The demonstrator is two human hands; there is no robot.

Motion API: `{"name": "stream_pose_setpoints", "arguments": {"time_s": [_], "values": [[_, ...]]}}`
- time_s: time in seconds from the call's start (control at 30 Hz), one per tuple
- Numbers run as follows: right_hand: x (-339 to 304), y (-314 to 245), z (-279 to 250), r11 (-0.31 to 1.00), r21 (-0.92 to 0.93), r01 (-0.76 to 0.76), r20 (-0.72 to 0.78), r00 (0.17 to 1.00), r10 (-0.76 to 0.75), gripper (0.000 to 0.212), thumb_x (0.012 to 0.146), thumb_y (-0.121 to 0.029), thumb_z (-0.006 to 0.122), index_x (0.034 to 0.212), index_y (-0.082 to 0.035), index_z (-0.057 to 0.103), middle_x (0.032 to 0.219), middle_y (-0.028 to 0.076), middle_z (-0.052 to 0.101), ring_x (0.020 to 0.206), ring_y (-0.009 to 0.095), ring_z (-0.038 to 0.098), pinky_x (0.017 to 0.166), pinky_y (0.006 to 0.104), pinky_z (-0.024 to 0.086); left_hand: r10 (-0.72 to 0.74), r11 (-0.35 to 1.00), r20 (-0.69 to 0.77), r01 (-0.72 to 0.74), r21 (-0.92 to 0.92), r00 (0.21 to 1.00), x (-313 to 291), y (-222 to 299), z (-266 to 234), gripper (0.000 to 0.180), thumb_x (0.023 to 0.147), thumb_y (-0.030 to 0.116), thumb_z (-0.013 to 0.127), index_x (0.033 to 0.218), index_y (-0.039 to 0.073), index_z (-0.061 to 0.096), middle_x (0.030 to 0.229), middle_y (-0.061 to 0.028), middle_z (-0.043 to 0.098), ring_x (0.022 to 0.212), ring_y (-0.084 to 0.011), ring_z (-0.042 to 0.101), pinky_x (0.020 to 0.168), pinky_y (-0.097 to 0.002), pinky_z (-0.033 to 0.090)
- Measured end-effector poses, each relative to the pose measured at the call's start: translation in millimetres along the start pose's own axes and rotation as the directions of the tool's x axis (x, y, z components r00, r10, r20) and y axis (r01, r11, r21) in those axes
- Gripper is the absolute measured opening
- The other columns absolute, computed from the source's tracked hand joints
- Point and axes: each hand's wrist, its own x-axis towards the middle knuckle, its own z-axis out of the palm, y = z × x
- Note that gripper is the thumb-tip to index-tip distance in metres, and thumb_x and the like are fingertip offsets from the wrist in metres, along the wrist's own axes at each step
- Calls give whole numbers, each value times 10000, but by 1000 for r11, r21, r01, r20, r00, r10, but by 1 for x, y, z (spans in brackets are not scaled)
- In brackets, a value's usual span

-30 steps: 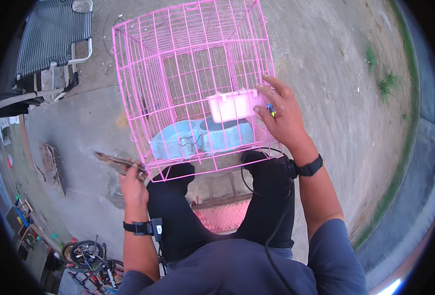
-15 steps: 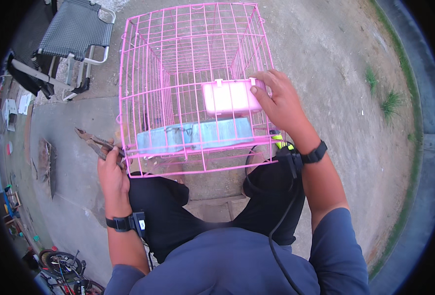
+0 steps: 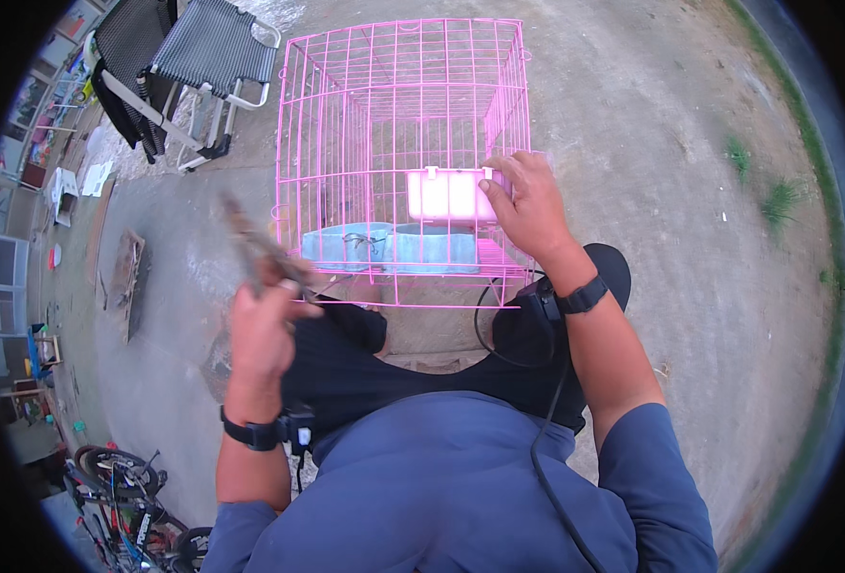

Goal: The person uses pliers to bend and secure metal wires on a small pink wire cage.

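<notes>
My left hand [image 3: 265, 332] grips pliers [image 3: 250, 235], blurred; my right hand [image 3: 532, 205] grips the pink cage [image 3: 374, 178], beyond my legs [image 3: 331, 377], beside its tray [image 3: 427, 196]. A slack right-hand hold could let the cage tip if the pliers knocked it.

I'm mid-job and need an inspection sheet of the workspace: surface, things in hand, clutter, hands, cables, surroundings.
Surface: grey-brown outdoor ground; what bears the cage is unclear.
Job's things: pink wire cage in front of the person; pink tray at its front, upper right of two blue containers; pliers, blurred.
Clutter: brown flat piece on the ground, left.
Hands: left hand holds the pliers; right hand is at the tray's right upper corner, firmness of grip unclear.
Cables: black cable loops by the right thigh and crosses the shirt.
Surroundings: folding chair upper left, bicycles lower left, grass tufts right.
</notes>
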Motion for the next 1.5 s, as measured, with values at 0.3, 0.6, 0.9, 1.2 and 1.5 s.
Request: {"name": "stream_pose_setpoints", "arguments": {"time_s": [0.3, 0.6, 0.9, 1.2, 1.5], "values": [[-16, -26, 9, 1000, 7, 9, -60, 998, -9, 182, 855, -160, 738, 1020, -83, 731, 918, 105, 628, 925, 336, 595, 831, 453, 495, -444, 896, 393, 415, 161, 805, -31, -24, 94, 525, 899, -24, 476, 1423, -12, 490, 1281, -145, 631, 1150, -246, 647, 814, -345, 620], [-20, -29, 10, 998, 53, 32, -109, 994, -26, 164, 852, -149, 727, 1006, -93, 723, 906, 98, 612, 906, 325, 578, 817, 446, 482, -546, 829, 433, 537, 156, 717, -23, -8, 123, 565, 881, -19, 498, 1444, -40, 459, 1314, -185, 630, 1209, -300, 652, 911, -404, 605], [-23, -31, 7, 995, 98, 15, -115, 993, -3, 162, 841, -148, 726, 995, -100, 724, 889, 92, 610, 890, 324, 581, 797, 451, 484, -564, 807, 422, 583, 99, 709, -15, 0, 123, 568, 887, -21, 506, 1450, -56, 441, 1286, -219, 653, 1182, -343, 682, 852, -392, 634], [-25, -29, 8, 995, 103, 16, -121, 993, -3, 190, 828, -147, 730, 1012, -99, 733, 882, 92, 612, 888, 321, 588, 796, 449, 486, -548, 828, 391, 545, 130, 740, -10, 2, 128, 543, 888, -12, 508, 1428, -60, 467, 1251, -214, 665, 1118, -321, 705, 824, -376, 640], [-26, -31, 8, 994, 110, 15, -135, 991, 0, 196, 818, -133, 735, 1009, -92, 732, 874, 86, 610, 887, 316, 590, 805, 442, 486, -531, 842, 316, 448, 300, 787, -8, 4, 126, 488, 892, 8, 489, 1373, -72, 488, 1166, -173, 675, 962, -251, 735, 709, -311, 620]]}}
